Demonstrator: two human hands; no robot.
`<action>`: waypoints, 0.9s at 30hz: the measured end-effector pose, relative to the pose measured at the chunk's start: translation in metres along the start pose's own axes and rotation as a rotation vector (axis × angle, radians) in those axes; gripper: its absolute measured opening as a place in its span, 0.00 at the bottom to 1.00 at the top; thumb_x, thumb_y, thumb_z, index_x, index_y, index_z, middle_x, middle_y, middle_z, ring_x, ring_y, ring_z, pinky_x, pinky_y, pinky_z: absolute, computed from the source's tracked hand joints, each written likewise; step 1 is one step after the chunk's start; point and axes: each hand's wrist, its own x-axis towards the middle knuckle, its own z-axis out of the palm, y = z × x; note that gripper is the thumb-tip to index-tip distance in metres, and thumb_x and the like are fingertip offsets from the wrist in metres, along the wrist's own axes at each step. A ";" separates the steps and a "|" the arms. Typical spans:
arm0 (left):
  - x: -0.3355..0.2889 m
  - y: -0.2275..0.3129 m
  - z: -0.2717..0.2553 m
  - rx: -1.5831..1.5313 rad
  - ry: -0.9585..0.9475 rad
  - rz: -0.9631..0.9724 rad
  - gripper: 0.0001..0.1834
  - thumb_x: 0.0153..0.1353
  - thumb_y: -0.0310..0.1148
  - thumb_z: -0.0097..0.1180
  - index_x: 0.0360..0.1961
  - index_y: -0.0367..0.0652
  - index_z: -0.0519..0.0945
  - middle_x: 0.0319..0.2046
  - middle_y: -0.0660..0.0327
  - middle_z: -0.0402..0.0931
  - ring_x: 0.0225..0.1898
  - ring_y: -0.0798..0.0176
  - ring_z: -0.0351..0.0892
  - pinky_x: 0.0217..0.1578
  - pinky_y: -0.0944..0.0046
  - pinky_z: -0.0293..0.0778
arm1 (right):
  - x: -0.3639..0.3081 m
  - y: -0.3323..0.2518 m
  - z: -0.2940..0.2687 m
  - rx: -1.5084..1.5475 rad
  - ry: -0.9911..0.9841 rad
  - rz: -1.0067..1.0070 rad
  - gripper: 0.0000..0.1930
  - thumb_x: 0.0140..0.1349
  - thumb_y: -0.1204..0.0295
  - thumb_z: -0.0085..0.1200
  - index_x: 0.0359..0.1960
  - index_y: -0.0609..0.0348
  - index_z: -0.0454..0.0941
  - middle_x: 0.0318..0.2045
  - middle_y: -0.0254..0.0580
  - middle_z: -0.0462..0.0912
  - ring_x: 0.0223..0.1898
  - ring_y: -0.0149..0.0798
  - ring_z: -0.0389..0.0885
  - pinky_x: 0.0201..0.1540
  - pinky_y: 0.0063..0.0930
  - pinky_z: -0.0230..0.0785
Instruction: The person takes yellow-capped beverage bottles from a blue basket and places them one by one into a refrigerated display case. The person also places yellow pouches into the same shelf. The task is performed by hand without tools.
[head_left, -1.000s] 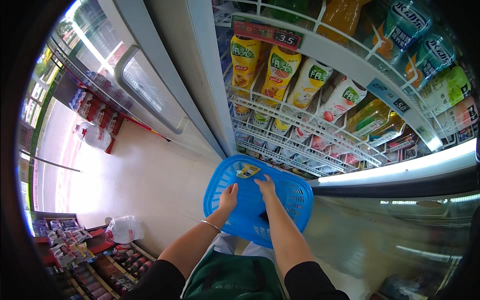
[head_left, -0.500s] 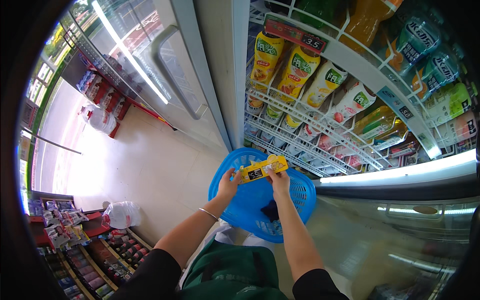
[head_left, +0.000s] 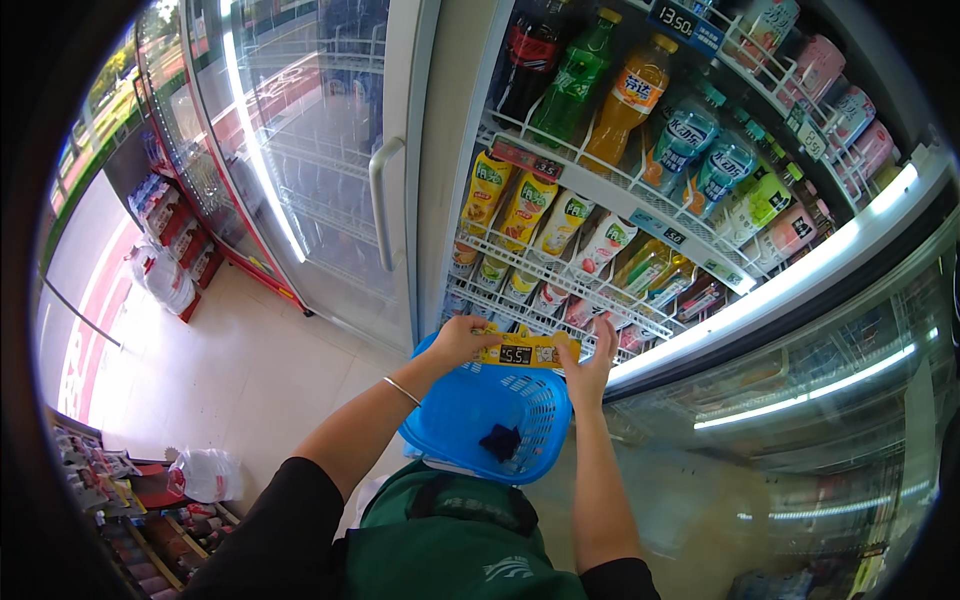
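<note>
A yellow price tag strip (head_left: 516, 354) with a dark panel in its middle is stretched level between my two hands. My left hand (head_left: 458, 343), with a bracelet at its wrist, pinches its left end. On the right end presses the thumb of my right hand (head_left: 590, 366), its other fingers pointing up behind. Beneath both hands is a blue plastic basket (head_left: 450, 415) with slotted sides. In its bottom lies a dark crumpled cloth (head_left: 500, 441). Just beyond the strip stand the lower white wire shelves (head_left: 560, 272) of a drinks cooler.
Bottles such as a green one (head_left: 576, 85) and an orange one (head_left: 627, 100) fill the cooler. Its glass door (head_left: 310, 150) with a grey handle (head_left: 380, 200) stands open at the left; another glass panel (head_left: 800, 430) is at right. Wrapped bottles (head_left: 207, 474) sit on the floor.
My view has tilted up, showing more of the cooler's upper shelves. The price tag strip has gone from slanted to nearly level, closer to the shelves. My right hand's fingers have lifted.
</note>
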 end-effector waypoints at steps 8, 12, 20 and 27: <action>0.001 0.015 0.000 -0.001 0.115 0.232 0.31 0.54 0.43 0.68 0.54 0.37 0.75 0.37 0.55 0.79 0.33 0.64 0.79 0.31 0.63 0.76 | 0.023 -0.035 -0.003 0.091 -0.480 0.188 0.11 0.57 0.65 0.62 0.32 0.62 0.84 0.25 0.39 0.83 0.30 0.36 0.80 0.57 0.40 0.61; 0.011 0.015 0.005 -0.540 0.125 0.038 0.38 0.56 0.43 0.67 0.62 0.36 0.64 0.43 0.54 0.77 0.38 0.65 0.80 0.36 0.65 0.77 | 0.030 -0.035 -0.006 0.225 -0.410 0.326 0.11 0.58 0.68 0.62 0.36 0.64 0.83 0.27 0.38 0.83 0.28 0.27 0.77 0.31 0.24 0.68; 0.002 0.017 0.053 -0.739 -0.005 -0.107 0.10 0.62 0.32 0.60 0.41 0.38 0.81 0.33 0.64 0.81 0.35 0.70 0.80 0.36 0.70 0.74 | 0.042 -0.021 0.009 0.245 -0.472 0.264 0.12 0.58 0.65 0.62 0.32 0.63 0.81 0.23 0.34 0.80 0.25 0.26 0.74 0.30 0.25 0.66; 0.002 0.015 0.063 -0.686 0.159 -0.161 0.09 0.61 0.32 0.61 0.37 0.37 0.82 0.31 0.62 0.81 0.32 0.71 0.77 0.34 0.70 0.71 | 0.061 -0.015 0.021 0.093 -0.581 0.270 0.18 0.53 0.65 0.66 0.20 0.63 0.69 0.15 0.34 0.70 0.20 0.26 0.64 0.24 0.28 0.58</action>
